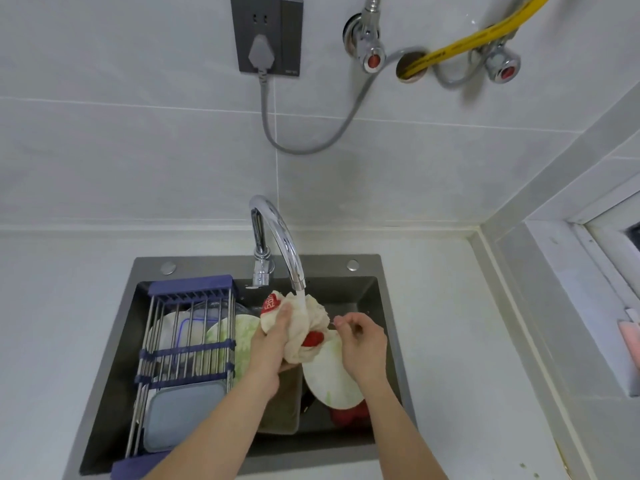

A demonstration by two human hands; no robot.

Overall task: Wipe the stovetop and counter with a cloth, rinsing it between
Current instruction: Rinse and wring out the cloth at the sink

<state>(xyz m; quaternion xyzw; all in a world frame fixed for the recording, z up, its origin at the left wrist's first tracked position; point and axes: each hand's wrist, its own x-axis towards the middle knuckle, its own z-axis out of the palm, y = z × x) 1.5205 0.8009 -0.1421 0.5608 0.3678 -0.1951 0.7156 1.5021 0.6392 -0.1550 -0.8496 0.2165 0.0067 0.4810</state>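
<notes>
While water from the tap (294, 271) runs onto it, the cloth (304, 327) sits bunched in the left hand (270, 344), fingers wrapped round; soaked, it looks limp, heavy, best squeezed mid-bundle. The right hand (360, 341), just beside, hangs loosely curled, empty.

Left hand (273, 341) curled, grip closed — right hand (362, 341) beside it, fingers loosely bent, both forearms extended.
</notes>
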